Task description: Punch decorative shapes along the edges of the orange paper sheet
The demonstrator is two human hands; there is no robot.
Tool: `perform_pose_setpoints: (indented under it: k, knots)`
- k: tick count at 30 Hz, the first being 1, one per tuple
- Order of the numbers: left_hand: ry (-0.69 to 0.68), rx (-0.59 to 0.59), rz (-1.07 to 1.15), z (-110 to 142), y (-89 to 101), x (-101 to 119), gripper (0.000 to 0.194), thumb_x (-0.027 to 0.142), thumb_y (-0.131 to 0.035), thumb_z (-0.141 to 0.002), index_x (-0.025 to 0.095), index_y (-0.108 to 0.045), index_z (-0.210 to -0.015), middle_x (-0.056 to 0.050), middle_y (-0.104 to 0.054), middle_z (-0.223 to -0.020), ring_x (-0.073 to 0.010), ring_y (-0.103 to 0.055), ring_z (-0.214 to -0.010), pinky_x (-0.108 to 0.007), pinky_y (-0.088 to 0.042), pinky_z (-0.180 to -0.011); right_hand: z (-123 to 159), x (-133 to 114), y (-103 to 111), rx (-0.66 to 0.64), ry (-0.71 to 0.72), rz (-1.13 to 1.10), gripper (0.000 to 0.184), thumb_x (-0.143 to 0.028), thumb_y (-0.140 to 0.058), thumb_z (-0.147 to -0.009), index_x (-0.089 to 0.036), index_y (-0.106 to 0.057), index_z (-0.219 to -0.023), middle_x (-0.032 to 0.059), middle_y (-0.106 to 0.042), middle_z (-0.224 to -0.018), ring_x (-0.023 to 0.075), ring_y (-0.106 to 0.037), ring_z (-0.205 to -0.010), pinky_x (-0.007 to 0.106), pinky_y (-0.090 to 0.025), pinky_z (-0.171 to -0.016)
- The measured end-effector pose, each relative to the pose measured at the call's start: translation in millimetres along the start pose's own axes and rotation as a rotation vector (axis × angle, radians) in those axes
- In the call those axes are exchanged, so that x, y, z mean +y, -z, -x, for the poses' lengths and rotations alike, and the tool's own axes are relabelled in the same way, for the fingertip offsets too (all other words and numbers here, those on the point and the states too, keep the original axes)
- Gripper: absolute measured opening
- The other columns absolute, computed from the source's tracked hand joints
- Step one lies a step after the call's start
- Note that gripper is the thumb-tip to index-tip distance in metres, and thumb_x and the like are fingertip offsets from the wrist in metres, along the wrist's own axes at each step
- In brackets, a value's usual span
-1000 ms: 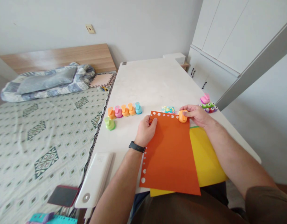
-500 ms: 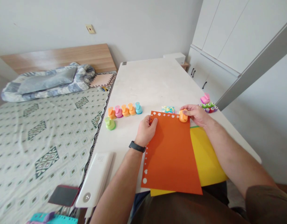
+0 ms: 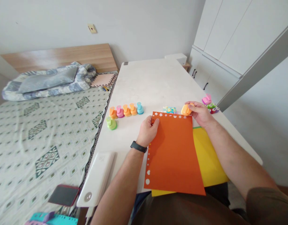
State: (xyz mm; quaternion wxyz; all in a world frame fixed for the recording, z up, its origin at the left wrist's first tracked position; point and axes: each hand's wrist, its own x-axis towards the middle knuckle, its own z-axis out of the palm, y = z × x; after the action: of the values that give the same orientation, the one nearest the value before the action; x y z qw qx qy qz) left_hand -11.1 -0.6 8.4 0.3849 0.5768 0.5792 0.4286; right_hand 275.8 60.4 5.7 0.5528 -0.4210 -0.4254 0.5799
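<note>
My left hand [image 3: 148, 129] pinches the upper left corner of an orange sheet of paper [image 3: 175, 153]. Small shapes are cut out along the sheet's top and left edges, among them flowers, a star, a heart and a circle. In my right hand [image 3: 200, 113] is an orange craft punch [image 3: 186, 109], held just beyond the sheet's top edge near the right corner. A flower-shaped hole shows right below the punch. Under the orange sheet lies yellow paper [image 3: 208, 159]. Behind the top edge is a pile of small coloured cut-outs [image 3: 169, 109].
Several craft punches stand left on the white table [image 3: 146, 78], including a blue punch [image 3: 140, 108] and a green punch [image 3: 111, 123]. A pink punch [image 3: 207, 99] and small colourful punches [image 3: 212, 108] sit right. A white device [image 3: 95, 179] lies near the left edge, beside the bed [image 3: 64, 125].
My right hand has drawn the punch off the sheet's top edge, up and slightly right, uncovering a new flower-shaped hole. My left hand keeps its hold on the paper.
</note>
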Motion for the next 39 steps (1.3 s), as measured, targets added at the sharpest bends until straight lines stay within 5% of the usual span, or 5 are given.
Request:
perform_pose_setpoints:
  k: [15, 26, 32, 39]
  knots:
    - [-0.007, -0.010, -0.010, 0, -0.2, 1, 0.025, 0.042, -0.063, -0.091, 0.019, -0.059, -0.081, 0.002, -0.056, -0.069, -0.0127, -0.049, -0.062, -0.023, -0.036, -0.056, -3, 0, 0, 0.097, 0.136, -0.036, 0.029, -0.037, -0.089, -0.075, -0.021, -0.079, -0.098, 0.0035, -0.071, -0.085, 0.0167, -0.065, -0.074, 0.027, -0.054, -0.061]
    - [-0.051, -0.018, -0.076, -1, -3.0, -5, 0.026, 0.041, -0.061, -0.092, 0.020, -0.057, -0.078, 0.003, -0.052, -0.064, -0.0130, -0.046, -0.060, -0.025, -0.033, -0.055, -3, 4, -3, 0.033, 0.047, -0.104, 0.025, -0.047, -0.079, -0.085, -0.022, -0.073, -0.090, 0.0061, -0.075, -0.090, 0.0210, -0.070, -0.076, 0.033, -0.059, -0.063]
    - [-0.064, -0.022, -0.117, -1, -4.7, -4, 0.027, 0.040, -0.058, -0.093, 0.020, -0.052, -0.076, 0.004, -0.049, -0.065, -0.0118, -0.042, -0.061, -0.026, -0.027, -0.056, -2, -3, -2, -0.074, -0.050, -0.161, 0.036, -0.054, -0.058, -0.097, -0.020, -0.070, -0.094, 0.0108, -0.076, -0.093, 0.0206, -0.070, -0.072, 0.030, -0.054, -0.055]
    - [-0.052, -0.040, -0.116, -1, -6.2, -3, 0.029, 0.038, -0.056, -0.094, 0.020, -0.046, -0.074, 0.006, -0.045, -0.064, -0.0106, -0.039, -0.060, -0.026, -0.025, -0.058, -1, -7, -3, -0.057, -0.113, -0.153, 0.037, -0.060, -0.057, -0.096, -0.024, -0.063, -0.090, 0.0103, -0.078, -0.091, 0.0189, -0.063, -0.062, 0.028, -0.042, -0.047]
